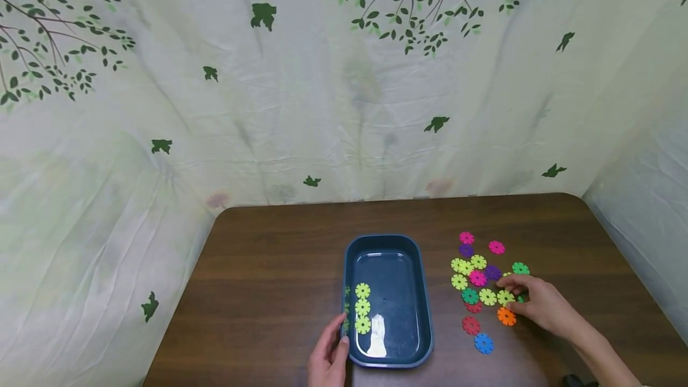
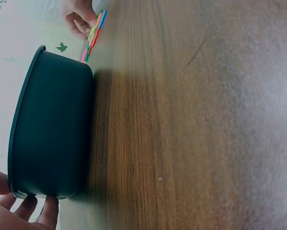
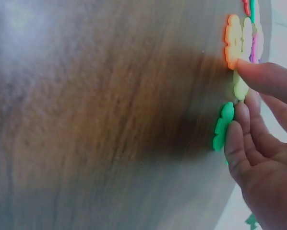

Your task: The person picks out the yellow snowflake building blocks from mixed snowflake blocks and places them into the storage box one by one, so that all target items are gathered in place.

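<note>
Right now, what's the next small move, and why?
Probably pinch the yellow disc just beyond the orange disc: the right hand is right at it, the three discs in the tray are all yellow, and the left hand holds the tray's edge.

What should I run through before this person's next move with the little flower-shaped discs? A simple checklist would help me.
1. Tray flat on the table: ok; the blue tray rests upright on the table.
2. Tray attended: ok; the left hand touches its left side.
3. Room in the tray: ok; three yellow-green discs line its left side, and its right side is bare.
4. Secure pinch: cannot tell; the right hand has its fingertips around a yellow-green disc, but a firm hold isn't clear.
5. Loose discs separated: not ok; a green disc partly covers a red disc.
</note>
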Demonstrator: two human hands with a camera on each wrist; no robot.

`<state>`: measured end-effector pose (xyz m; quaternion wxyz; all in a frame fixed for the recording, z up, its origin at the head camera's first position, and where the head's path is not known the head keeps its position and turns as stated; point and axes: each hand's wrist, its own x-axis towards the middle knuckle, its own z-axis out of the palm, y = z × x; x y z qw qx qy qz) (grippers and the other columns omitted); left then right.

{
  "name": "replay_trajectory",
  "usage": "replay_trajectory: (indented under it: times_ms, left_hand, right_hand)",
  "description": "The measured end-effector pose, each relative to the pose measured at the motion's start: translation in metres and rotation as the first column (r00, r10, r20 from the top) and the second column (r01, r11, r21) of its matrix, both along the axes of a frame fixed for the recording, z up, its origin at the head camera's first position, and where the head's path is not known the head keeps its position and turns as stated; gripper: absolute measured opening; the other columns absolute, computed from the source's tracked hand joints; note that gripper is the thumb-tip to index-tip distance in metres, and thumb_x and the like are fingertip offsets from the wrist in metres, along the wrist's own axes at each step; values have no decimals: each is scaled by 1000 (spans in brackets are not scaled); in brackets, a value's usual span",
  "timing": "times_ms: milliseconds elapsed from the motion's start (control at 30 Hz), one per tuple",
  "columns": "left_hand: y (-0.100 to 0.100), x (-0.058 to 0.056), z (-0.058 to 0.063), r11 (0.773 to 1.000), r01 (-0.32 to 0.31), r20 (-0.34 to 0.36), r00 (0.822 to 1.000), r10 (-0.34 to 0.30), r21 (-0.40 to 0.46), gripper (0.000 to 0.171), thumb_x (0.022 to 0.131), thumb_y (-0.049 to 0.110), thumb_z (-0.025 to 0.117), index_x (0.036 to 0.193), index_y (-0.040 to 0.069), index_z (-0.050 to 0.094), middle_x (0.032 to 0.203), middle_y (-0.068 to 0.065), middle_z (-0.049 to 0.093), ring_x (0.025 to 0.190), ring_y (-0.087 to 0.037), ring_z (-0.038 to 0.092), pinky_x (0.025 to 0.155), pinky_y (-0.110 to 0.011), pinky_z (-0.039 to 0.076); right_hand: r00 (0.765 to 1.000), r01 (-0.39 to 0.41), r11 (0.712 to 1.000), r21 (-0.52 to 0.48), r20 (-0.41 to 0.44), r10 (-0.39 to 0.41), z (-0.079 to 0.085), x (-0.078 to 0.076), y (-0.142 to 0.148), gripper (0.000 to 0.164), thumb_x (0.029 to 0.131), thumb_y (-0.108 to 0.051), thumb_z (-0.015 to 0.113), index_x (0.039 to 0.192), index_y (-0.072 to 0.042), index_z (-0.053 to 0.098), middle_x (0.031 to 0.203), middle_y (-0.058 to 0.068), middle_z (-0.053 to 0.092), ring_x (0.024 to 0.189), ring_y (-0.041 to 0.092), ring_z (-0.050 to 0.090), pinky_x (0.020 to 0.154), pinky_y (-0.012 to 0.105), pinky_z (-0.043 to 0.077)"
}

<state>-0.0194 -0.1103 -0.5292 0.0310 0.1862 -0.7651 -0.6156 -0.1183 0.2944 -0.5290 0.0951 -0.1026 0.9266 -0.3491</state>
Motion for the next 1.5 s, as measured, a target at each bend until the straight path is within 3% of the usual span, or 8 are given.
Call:
replay_trajectory:
  times_ms: [167, 300, 767, 1100, 1500]
  left_hand:
    - [1, -1, 2, 999, 2, 53, 999, 0, -39, 39, 92, 1, 58, 128, 17, 64, 135, -13, 59, 122, -32, 55, 96, -46, 48]
    - [0, -1, 2, 999, 10, 64, 998, -7, -49, 39, 93, 1, 57, 128, 18, 64, 136, -13, 57, 123, -33, 53, 97, -50, 46]
    - [-1, -1, 0, 999, 15, 38, 999, -13, -34, 40, 92, 1, 58, 127, 20, 64, 136, -14, 57, 124, -33, 54, 96, -47, 47]
    - [-1, 0, -2, 1000, 13, -2, 1000, -13, -29, 41, 91, -1, 58, 127, 17, 64, 132, -13, 61, 119, -29, 57, 88, -26, 50]
    - [0, 1, -1, 1000, 10, -17, 1000, -10, -10, 41, 91, -3, 58, 128, 14, 64, 133, -16, 59, 120, -30, 56, 88, -26, 50]
  right_hand:
    - [999, 39, 999, -9, -5, -39, 0, 3, -3, 34, 77, -2, 79, 109, -7, 69, 104, 2, 65, 92, 22, 59, 71, 26, 52]
    - [997, 71, 997, -27, 25, -71, 0, 5, -2, 31, 79, -6, 80, 108, -7, 71, 101, 3, 64, 88, 20, 60, 67, 25, 53]
    - [990, 113, 991, -71, 88, -107, 5, 6, 1, 13, 85, -12, 76, 98, -11, 74, 87, -3, 69, 77, 11, 65, 66, 24, 54]
    - [998, 63, 997, -45, -2, -63, 17, 7, -18, 10, 86, -12, 75, 96, -11, 73, 84, -5, 68, 76, 9, 63, 66, 23, 54]
    - [992, 109, 990, -88, -49, -114, 32, 1, -37, 10, 87, -19, 76, 95, -15, 72, 84, -6, 70, 77, 11, 65, 66, 23, 54]
